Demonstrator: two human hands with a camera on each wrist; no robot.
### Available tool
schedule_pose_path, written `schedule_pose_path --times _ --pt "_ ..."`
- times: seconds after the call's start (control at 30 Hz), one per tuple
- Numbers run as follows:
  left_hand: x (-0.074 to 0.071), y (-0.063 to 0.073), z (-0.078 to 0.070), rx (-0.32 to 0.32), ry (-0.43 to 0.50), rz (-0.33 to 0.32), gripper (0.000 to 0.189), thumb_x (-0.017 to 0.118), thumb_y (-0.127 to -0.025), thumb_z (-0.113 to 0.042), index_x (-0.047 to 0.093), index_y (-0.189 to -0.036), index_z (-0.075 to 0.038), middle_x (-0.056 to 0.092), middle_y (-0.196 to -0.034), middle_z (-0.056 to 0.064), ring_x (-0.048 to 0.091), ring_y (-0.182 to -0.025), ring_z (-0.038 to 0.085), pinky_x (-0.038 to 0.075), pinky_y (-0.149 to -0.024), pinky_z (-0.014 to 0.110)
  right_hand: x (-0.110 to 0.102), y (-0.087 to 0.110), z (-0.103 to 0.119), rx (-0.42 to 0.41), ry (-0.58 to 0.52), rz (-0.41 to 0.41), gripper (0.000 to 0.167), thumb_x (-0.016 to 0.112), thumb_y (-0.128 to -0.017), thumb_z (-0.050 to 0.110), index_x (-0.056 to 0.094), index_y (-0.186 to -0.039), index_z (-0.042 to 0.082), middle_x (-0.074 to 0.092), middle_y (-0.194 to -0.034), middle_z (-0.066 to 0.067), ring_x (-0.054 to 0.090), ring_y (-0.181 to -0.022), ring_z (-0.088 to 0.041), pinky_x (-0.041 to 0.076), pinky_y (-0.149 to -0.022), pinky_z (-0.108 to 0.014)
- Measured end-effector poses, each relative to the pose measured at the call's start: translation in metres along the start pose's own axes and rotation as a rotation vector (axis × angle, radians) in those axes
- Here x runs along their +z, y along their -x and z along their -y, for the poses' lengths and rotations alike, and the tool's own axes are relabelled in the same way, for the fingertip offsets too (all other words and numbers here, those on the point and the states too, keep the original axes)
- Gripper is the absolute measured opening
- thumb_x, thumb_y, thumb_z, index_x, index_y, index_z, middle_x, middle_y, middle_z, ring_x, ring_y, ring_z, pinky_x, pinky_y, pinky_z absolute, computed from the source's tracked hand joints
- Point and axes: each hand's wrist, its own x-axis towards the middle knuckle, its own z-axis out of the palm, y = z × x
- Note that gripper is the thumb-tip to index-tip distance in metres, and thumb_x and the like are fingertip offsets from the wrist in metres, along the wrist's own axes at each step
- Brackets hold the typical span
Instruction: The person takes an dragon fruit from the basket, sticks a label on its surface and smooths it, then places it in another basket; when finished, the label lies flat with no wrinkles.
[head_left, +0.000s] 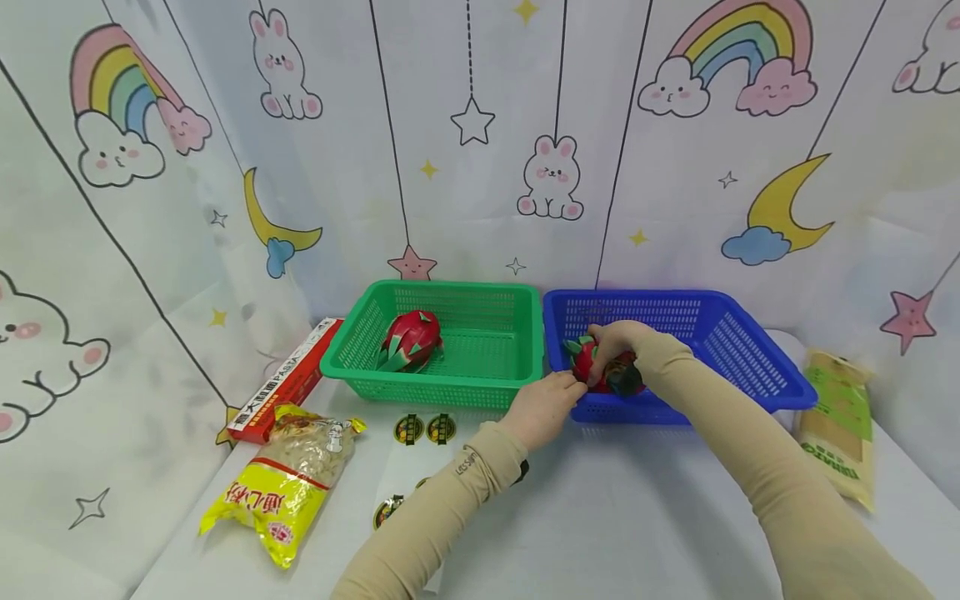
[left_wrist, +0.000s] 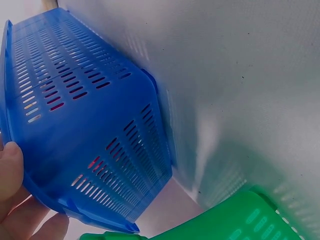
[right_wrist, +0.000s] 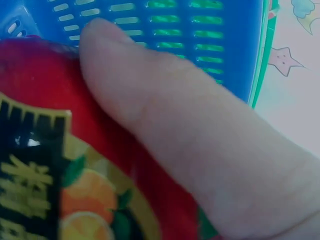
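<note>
A red dragon fruit (head_left: 582, 360) with green scales sits in the blue basket (head_left: 765, 367), near its left front corner. My right hand (head_left: 617, 343) reaches over the rim and grips it. In the right wrist view a finger (right_wrist: 165, 110) lies along the dragon fruit (right_wrist: 30, 65), beside a black and gold sticker (right_wrist: 85, 200) printed with oranges. At the same corner my left hand (head_left: 547, 407) holds the basket's rim, with the thumb (left_wrist: 10, 170) on the wall in the left wrist view. Another dragon fruit (head_left: 414, 337) lies in the green basket (head_left: 435, 385).
Round black and gold stickers (head_left: 408, 429) lie on a white sheet (head_left: 405, 460) in front of the green basket. To the left are a yellow bag of pasta (head_left: 288, 487) and a red pasta box (head_left: 285, 379). A green and tan packet (head_left: 838, 425) lies at the right.
</note>
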Motion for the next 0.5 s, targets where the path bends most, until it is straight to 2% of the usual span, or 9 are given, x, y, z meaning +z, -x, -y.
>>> schedule_pose_path --times 0.2,0.5 --pt "0.0004 0.0006 0.0006 0.011 0.001 -0.034 0.023 0.063 -0.086 -0.009 0.063 -0.108 -0.017 0.064 -0.110 -0.004 0.059 -0.106 0.010 0.051 -0.082 0.020 -0.0001 -0.0010 0.0001 0.012 0.078 -0.004 0.114 0.077 -0.069 0.043 0.005 -0.147 0.000 0.023 -0.144 -0.030 0.041 -0.121 -0.040 0.046 -0.093 -0.046" --pt "-0.0006 -0.0001 -0.0003 0.007 -0.023 -0.008 0.025 0.061 -0.088 -0.011 0.062 -0.113 -0.017 0.063 -0.112 -0.004 0.059 -0.106 0.010 0.050 -0.083 0.020 0.0006 -0.0023 -0.0015 0.035 0.125 -0.013 0.116 0.074 -0.069 0.053 0.007 -0.147 0.001 0.022 -0.144 -0.031 0.038 -0.123 -0.040 0.044 -0.095 -0.048"
